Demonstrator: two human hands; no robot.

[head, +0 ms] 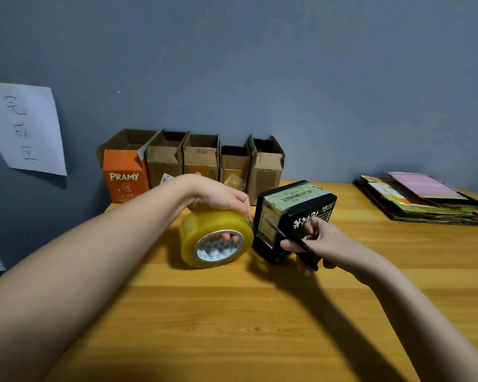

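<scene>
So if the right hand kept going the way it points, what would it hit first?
The black box: the right hand holds a black tool whose tip seems to touch the box's taped end. The tape roll sits just beyond, probably next.

The table [232, 326] is honey-coloured wood, smooth and lightly varnished, with the grain showing under a soft sheen. At its middle the tape roll [189, 238] is glossy, yellowish see-through plastic film wound on a printed card core. At its three o'clock the black box [319, 216] is matt printed card with shiny tape strips across the top. The black tool [301, 248] against it looks dull, its material unclear. At twelve o'clock the open cartons [199, 158] are rough brown corrugated card. At two o'clock lies a stack of flattened card [425, 199], and at nine o'clock a matt sheet of paper [25, 128] hangs on the flat-painted wall [260, 64].
</scene>
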